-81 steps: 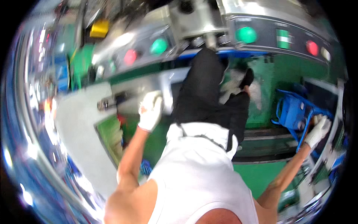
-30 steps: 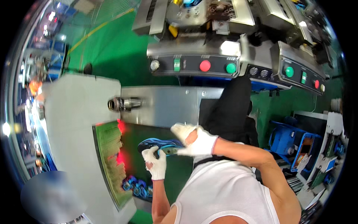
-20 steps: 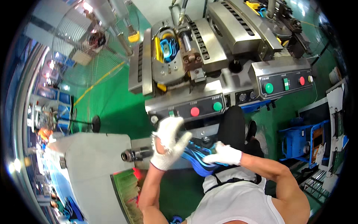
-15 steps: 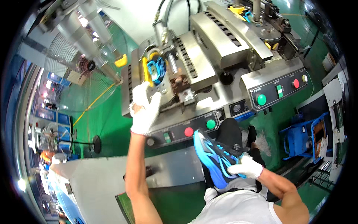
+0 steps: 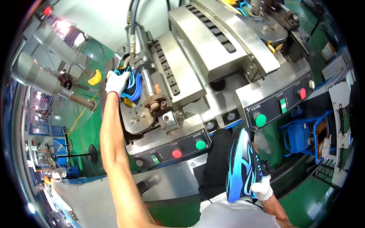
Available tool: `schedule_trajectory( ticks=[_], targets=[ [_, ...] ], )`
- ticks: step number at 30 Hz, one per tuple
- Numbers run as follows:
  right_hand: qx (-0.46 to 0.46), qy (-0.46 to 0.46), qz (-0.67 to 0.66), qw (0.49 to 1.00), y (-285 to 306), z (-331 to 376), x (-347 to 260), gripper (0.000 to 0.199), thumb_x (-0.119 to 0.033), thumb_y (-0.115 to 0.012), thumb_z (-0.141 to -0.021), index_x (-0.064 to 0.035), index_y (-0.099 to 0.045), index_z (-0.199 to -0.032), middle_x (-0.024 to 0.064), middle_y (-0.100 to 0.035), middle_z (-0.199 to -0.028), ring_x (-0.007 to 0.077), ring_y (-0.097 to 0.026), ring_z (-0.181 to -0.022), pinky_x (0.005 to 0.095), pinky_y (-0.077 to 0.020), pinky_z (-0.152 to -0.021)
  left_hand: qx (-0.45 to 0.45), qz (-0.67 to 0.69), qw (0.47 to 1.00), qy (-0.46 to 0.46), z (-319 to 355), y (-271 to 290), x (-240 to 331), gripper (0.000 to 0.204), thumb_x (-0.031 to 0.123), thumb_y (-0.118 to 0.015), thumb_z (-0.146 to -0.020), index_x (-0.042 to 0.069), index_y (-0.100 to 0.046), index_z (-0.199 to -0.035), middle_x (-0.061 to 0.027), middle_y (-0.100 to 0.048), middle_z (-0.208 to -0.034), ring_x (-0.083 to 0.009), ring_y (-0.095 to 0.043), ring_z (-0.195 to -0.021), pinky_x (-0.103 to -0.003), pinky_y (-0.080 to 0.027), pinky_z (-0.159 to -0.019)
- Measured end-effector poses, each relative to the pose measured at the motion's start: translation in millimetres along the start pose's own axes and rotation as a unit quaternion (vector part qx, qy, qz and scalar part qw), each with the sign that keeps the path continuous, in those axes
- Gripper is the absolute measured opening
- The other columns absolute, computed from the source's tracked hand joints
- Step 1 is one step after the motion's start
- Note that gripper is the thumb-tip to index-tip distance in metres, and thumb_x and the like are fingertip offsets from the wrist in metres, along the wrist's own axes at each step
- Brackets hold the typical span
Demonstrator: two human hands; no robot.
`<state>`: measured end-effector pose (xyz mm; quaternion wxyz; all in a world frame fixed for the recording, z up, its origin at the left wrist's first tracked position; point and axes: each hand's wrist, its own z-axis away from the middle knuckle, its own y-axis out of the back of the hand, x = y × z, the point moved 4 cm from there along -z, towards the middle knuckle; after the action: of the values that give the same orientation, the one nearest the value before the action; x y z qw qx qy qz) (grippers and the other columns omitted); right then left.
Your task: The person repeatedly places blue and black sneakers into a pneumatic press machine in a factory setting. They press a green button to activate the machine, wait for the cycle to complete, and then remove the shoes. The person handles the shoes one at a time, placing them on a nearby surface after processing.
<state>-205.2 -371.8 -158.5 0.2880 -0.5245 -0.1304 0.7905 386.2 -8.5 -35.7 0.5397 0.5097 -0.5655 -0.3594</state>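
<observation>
While the left arm stretches up to the steel machine, the right hand holds a second shoe low by the body.

Raised overhead, the white-gloved left hand (image 5: 116, 82) has its fingers closed on a blue and black shoe upper (image 5: 134, 84) seated in the round metal head of the large stainless-steel press machine (image 5: 213, 53), just beside a thick steel cylinder (image 5: 146, 79). Down at the lower right, the white-gloved right hand (image 5: 262, 188) grips, with fingers wrapped around the heel end, a black sports shoe with bright blue flame-like stripes (image 5: 241, 167), held upright and well apart from the machine head. Between the 2 hands sits a grey control panel with 1 red and 1 green round button (image 5: 176, 146).
</observation>
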Motion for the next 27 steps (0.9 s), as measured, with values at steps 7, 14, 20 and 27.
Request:
schedule_trajectory(
  ticks=[7, 14, 20, 27],
  targets=[
    [-0.041, 0.006, -0.075, 0.996, -12.7, -27.6, 11.8, 0.074, 0.007, -0.069, -0.086, -0.0142, -0.038, -0.149, -0.0004, -0.059, -0.091, 0.011, -0.058, -0.072, 0.0307, -0.0504, -0.065, 0.131, 0.188, 0.971, -0.065, 137.9, 140.0, -36.8, 0.058, 0.028, -0.084, -0.088, -0.004, -0.059, -0.131, -0.0165, -0.073, -0.115, -0.0217, -0.069, -0.103, -0.036, -0.055, -0.095],
    [-0.039, 0.049, 0.05, 0.997, -162.8, -102.4, -64.9, 0.031, -0.002, -0.072, -0.093, -0.0005, -0.065, -0.124, 0.0051, -0.072, -0.105, 0.0144, -0.071, -0.088, 0.0311, -0.06, -0.076, 0.13, 0.288, 0.948, 0.036, 408.8, 138.2, -158.2, 0.056, 0.006, -0.082, -0.076, -0.001, -0.058, -0.127, -0.0137, -0.065, -0.12, -0.0233, -0.064, -0.109, -0.037, -0.051, -0.101],
    [-0.189, 0.101, 0.21, 0.954, -352.7, -243.5, -121.6, 0.022, -0.018, -0.075, -0.096, -0.0031, -0.074, -0.112, -0.0008, -0.074, -0.093, 0.0117, -0.069, -0.074, 0.0321, -0.056, -0.064, 0.018, 0.212, 0.963, 0.166, 550.8, 65.5, -246.0, 0.052, 0.015, -0.087, -0.074, 0.002, -0.064, -0.119, -0.0161, -0.072, -0.105, -0.0313, -0.072, -0.094, -0.043, -0.056, -0.088],
    [-0.131, 0.123, 0.559, 0.809, -452.0, -419.2, -112.3, 0.03, -0.025, -0.08, -0.086, -0.0003, -0.074, -0.102, 0.0126, -0.075, -0.096, 0.0274, -0.074, -0.09, 0.0465, -0.0599, -0.076, -0.029, 0.125, 0.971, 0.203, 609.5, -23.8, -296.7, 0.051, 0.023, -0.089, -0.075, 0.007, -0.063, -0.117, -0.0149, -0.067, -0.11, -0.0371, -0.068, -0.1, -0.047, -0.054, -0.087]
  ],
)
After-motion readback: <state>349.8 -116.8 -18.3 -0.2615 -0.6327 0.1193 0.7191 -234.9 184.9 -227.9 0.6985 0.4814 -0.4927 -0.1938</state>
